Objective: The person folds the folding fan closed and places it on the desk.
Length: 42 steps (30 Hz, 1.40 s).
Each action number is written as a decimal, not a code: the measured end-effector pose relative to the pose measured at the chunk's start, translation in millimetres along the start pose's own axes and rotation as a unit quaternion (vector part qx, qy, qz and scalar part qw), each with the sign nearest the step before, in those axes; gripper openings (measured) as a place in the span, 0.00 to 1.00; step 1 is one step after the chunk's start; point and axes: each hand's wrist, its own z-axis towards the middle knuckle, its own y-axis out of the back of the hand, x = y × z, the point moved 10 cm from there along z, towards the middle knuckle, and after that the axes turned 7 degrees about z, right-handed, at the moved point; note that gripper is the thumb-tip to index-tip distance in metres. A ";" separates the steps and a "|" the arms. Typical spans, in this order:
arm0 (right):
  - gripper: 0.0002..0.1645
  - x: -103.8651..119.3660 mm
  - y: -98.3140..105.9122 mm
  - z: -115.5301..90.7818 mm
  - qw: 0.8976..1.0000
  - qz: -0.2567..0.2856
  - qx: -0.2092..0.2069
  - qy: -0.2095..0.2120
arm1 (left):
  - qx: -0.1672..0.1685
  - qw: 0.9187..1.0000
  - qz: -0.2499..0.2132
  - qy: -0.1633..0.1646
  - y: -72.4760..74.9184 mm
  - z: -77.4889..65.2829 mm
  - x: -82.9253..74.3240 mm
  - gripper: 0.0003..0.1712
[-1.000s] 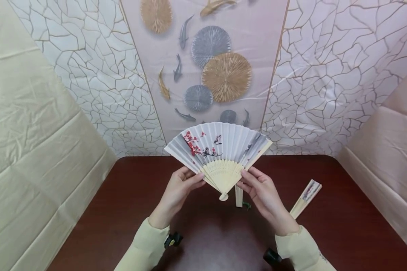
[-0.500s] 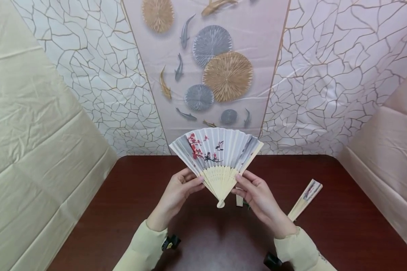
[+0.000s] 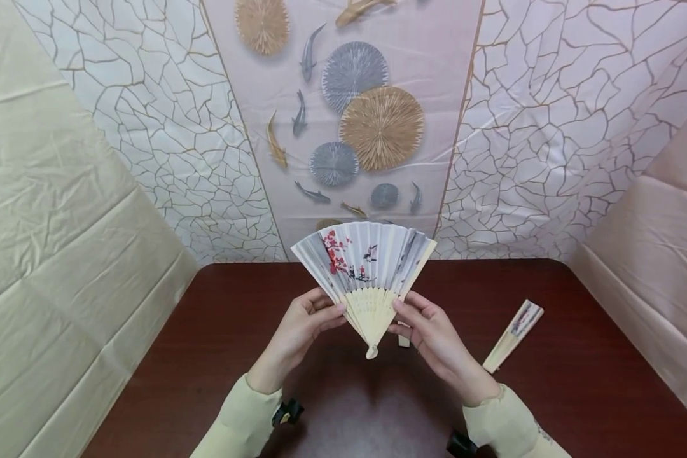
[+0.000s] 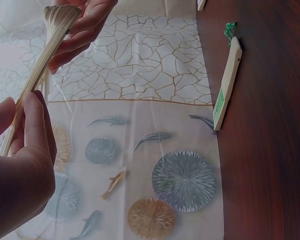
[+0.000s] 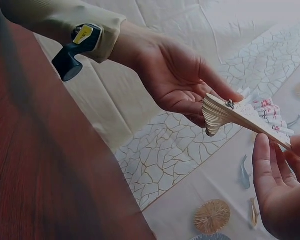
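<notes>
A folding hand fan (image 3: 380,254), white with red blossoms, small birds and pale ribs, is spread in a wedge above the table in the head view. My left hand (image 3: 294,327) pinches its left edge between thumb and fingers. On the opposite edge, my right hand (image 3: 443,340) has the outer rib pinched the same way. The pivot end points down toward me. In the left wrist view the fan (image 4: 37,67) appears edge-on, its rib ends bunched at the top. Past the left hand (image 5: 175,75), the right wrist view shows the pleats partly hidden by fingers.
A folded fan (image 3: 513,337) lies on the dark red table (image 3: 584,381) at the right. Another folded fan (image 4: 228,85) with a green tassel lies behind my right hand, mostly hidden in the head view. Patterned cloth (image 3: 527,159) hangs behind the table.
The fan has come down and narrowed, its right edge drawn inward by my right hand. My left hand has hardly moved.
</notes>
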 end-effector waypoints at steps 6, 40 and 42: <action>0.15 -2.9 0.2 -0.6 1.000 0.000 0.001 -0.006 | 0.000 1.000 0.005 0.005 0.9 -0.8 2.7 0.26; 0.15 -12.7 -0.3 -5.3 0.999 -0.020 -0.004 -0.028 | 0.015 0.999 0.037 0.027 -5.4 -0.2 12.7 0.26; 0.15 -13.6 -0.9 -5.5 0.999 -0.020 -0.003 -0.030 | 0.017 0.999 0.039 0.029 -5.5 -0.6 13.4 0.26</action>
